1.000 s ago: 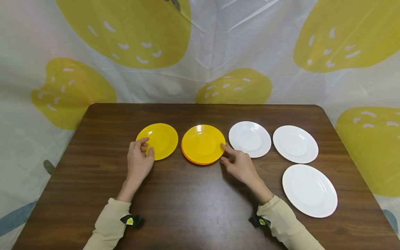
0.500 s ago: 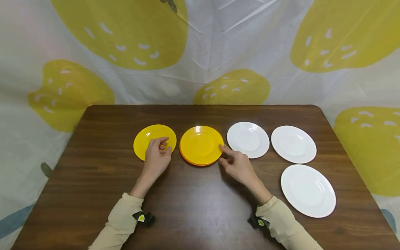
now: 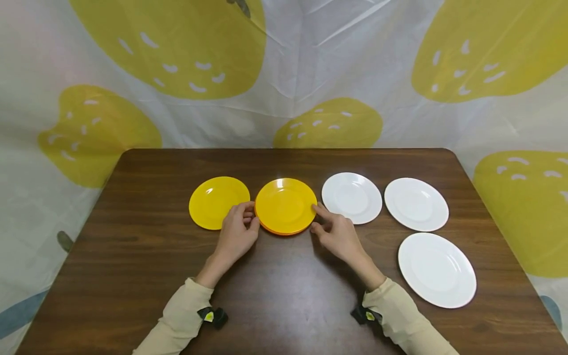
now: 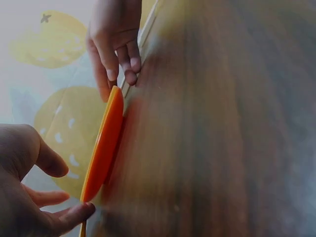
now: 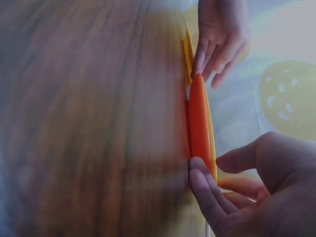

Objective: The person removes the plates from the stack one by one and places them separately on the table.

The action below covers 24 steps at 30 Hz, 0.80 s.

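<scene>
A stack of plates (image 3: 286,204), a yellow one on top with an orange edge showing beneath, stands at mid-table. My left hand (image 3: 239,229) is at its left side, fingertips right at the rim. In the left wrist view the thumb of that hand stands apart from the plates. My right hand (image 3: 339,234) holds the right side of the stack. The right wrist view shows its fingers (image 5: 205,185) low against the orange underside and the thumb at the upper edge. A single yellow plate (image 3: 215,199) lies left of the stack, partly behind my left hand.
To the right lie three white plates: one (image 3: 350,195) beside the stack, another (image 3: 416,202) farther right and a third (image 3: 437,268) nearer the front. The brown wooden table (image 3: 284,315) meets a fruit-patterned cloth (image 3: 248,123) at the back.
My left hand has moved right, from over the single yellow plate to the stack's left rim. My right hand has stayed at the stack's right edge. The plates have kept their places.
</scene>
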Tool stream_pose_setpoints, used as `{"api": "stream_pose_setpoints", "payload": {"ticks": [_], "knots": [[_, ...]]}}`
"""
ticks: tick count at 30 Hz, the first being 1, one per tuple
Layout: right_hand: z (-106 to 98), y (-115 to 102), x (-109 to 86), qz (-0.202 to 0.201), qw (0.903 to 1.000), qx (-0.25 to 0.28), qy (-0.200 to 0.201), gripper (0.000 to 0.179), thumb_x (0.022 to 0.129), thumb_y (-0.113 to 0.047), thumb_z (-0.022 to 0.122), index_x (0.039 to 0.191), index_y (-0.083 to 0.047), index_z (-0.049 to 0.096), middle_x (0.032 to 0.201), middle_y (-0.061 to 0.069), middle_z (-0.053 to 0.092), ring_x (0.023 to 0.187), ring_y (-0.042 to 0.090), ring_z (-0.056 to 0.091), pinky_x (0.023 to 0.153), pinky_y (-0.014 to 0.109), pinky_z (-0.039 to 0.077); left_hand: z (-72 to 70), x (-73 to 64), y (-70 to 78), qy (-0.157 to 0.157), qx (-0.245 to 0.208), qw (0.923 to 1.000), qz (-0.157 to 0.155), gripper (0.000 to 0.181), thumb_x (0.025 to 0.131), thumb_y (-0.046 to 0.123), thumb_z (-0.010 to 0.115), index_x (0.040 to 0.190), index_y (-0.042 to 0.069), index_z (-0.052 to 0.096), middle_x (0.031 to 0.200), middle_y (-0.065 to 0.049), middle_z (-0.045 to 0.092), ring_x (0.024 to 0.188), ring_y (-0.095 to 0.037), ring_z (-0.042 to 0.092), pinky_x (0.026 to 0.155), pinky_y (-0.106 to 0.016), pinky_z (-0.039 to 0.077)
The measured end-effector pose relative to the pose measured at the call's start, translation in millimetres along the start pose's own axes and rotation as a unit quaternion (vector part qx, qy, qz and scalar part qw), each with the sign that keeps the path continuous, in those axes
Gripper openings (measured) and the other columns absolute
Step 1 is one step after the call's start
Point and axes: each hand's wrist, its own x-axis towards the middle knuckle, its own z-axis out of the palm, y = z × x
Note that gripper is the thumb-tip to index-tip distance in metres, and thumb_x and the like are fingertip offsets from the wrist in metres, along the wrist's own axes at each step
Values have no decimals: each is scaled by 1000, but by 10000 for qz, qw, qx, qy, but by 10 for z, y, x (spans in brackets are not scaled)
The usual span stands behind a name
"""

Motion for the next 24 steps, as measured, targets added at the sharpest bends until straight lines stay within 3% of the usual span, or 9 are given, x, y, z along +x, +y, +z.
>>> {"api": "stream_pose_setpoints", "payload": {"ticks": [6, 14, 18, 21, 24], "knots": [[3, -7, -2, -34, 10000, 38, 9, 52, 90, -7, 71, 141, -1, 59, 144, 20, 56, 71, 13, 74, 52, 21, 48, 24, 23, 33, -161, -90, 9998, -97, 44, 96, 9, 62, 137, -4, 55, 131, -21, 62, 113, -30, 67, 99, -44, 56], [-2, -25, -5, 94, 9998, -161, 82, 51, 91, -9, 70, 140, -2, 59, 144, 21, 56, 62, 9, 67, 49, 22, 45, 31, 68, 14, -186, -314, 9991, -205, 43, 97, 8, 62, 138, -5, 56, 126, -20, 66, 109, -29, 70, 96, -43, 57], [12, -53, -6, 54, 9993, -352, 131, 50, 91, -10, 70, 139, -1, 60, 146, 19, 54, 77, 17, 72, 64, 32, 56, 33, 81, 28, -159, -273, 9989, -342, 42, 97, 9, 62, 137, -4, 57, 123, -19, 67, 105, -28, 70, 95, -42, 58], [31, -79, -1, -42, 9983, -548, 171, 47, 91, -12, 70, 136, -1, 62, 145, 16, 55, 75, 22, 68, 67, 36, 54, 45, 82, 39, -92, -276, 9990, -339, 43, 97, 9, 63, 137, -5, 57, 119, -20, 68, 102, -28, 70, 93, -42, 59], [42, -84, 2, -100, 9980, -593, 189, 45, 91, -13, 70, 133, -2, 64, 144, 14, 56, 69, 19, 60, 62, 31, 48, 49, 78, 51, -30, -281, 9990, -339, 44, 97, 9, 63, 138, -6, 56, 115, -20, 68, 99, -29, 70, 91, -42, 59]]}}
